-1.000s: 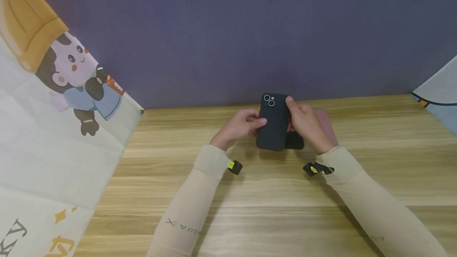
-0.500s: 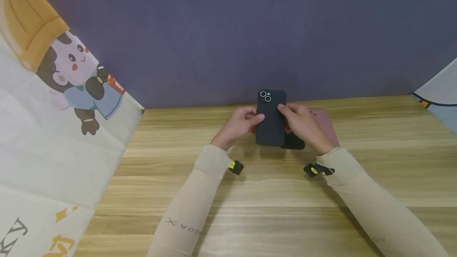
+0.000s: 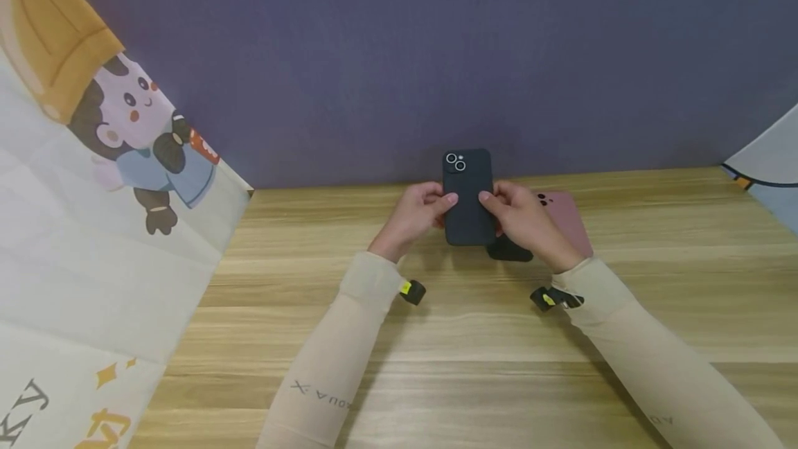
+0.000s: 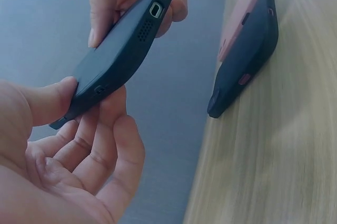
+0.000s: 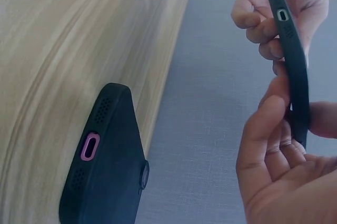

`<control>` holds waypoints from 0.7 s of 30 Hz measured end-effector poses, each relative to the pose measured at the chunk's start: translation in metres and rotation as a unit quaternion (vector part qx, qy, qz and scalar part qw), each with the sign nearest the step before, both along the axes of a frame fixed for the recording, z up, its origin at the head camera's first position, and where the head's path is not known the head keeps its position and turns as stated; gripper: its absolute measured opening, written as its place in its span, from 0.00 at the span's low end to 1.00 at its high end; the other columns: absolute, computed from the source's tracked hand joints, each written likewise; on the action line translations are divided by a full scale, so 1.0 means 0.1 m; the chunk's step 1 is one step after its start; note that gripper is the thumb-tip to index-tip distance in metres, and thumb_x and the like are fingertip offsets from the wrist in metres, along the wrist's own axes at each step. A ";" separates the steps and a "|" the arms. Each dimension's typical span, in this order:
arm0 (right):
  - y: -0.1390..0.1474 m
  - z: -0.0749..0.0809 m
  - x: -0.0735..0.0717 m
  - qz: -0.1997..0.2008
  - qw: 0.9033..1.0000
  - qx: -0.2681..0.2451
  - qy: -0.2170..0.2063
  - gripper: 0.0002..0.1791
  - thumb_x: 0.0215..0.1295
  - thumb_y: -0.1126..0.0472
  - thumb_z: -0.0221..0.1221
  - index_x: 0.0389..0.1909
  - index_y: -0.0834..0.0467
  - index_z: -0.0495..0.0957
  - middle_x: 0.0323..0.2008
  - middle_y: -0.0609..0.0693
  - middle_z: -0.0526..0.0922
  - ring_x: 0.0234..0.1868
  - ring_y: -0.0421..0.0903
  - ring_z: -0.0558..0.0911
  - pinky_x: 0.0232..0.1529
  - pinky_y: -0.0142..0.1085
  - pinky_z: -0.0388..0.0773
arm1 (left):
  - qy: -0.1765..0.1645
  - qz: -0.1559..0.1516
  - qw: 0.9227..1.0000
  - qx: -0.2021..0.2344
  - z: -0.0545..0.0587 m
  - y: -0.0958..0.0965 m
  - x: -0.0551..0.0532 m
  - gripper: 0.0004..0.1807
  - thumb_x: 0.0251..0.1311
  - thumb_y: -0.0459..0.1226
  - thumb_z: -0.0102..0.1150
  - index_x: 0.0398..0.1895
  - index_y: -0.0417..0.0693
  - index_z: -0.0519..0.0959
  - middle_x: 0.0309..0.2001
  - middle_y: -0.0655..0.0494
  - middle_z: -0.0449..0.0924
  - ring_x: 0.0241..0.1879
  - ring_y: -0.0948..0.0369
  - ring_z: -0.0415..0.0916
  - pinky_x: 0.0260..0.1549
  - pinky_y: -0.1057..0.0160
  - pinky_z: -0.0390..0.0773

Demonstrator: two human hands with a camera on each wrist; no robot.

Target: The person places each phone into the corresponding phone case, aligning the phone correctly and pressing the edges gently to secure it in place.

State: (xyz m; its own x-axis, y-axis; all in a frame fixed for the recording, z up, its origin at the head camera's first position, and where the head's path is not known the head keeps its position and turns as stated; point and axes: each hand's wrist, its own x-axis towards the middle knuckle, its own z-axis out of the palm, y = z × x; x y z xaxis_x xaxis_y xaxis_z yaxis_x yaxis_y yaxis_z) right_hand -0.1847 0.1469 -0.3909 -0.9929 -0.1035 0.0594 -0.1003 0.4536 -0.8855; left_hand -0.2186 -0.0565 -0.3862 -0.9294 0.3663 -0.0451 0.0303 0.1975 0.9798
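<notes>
A phone in a dark case [image 3: 469, 210] is held up off the table, its back with two ringed camera lenses showing in the head view. My left hand [image 3: 419, 217] pinches its left edge, thumb on the back and fingers behind. On the opposite edge my right hand [image 3: 528, 219] grips it the same way. The left wrist view shows the charging port end of this phone [image 4: 121, 50] between both hands. Beneath my right hand lies a second black-cased phone [image 5: 108, 166] with a pink-rimmed port. A pink phone [image 3: 570, 220] lies beside that one, partly hidden by my right hand.
The wooden table [image 3: 461, 366] runs back to a dark blue-grey wall panel [image 3: 399, 54]. At the left hangs a white sheet with a cartoon figure [image 3: 143, 116]. Small black wrist cameras [image 3: 413, 292] sit on both cuffs.
The held phone has moved up and slightly left, coming away from the black phone on the table. My right thumb has slid from its top corner down to mid-edge.
</notes>
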 end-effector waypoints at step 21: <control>0.01 -0.01 -0.11 0.011 1.000 0.015 0.007 0.20 0.81 0.49 0.50 0.47 0.64 0.75 0.28 0.54 0.82 0.26 0.48 0.79 0.33 0.44 0.84 | -0.004 0.010 1.000 -0.001 0.01 -0.01 -0.07 0.10 0.73 0.40 0.59 0.43 0.39 0.81 0.36 0.48 0.87 0.28 0.62 0.81 0.41 0.53 0.86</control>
State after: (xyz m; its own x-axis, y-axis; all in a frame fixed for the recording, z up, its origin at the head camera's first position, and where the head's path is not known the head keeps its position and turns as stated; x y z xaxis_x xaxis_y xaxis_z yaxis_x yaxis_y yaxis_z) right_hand -0.1955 0.1481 -0.3922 -0.9894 -0.1276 0.0697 -0.1228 0.4767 -0.8705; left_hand -0.2254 -0.0571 -0.3855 -0.9359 0.3481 -0.0534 0.0183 0.1994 0.9797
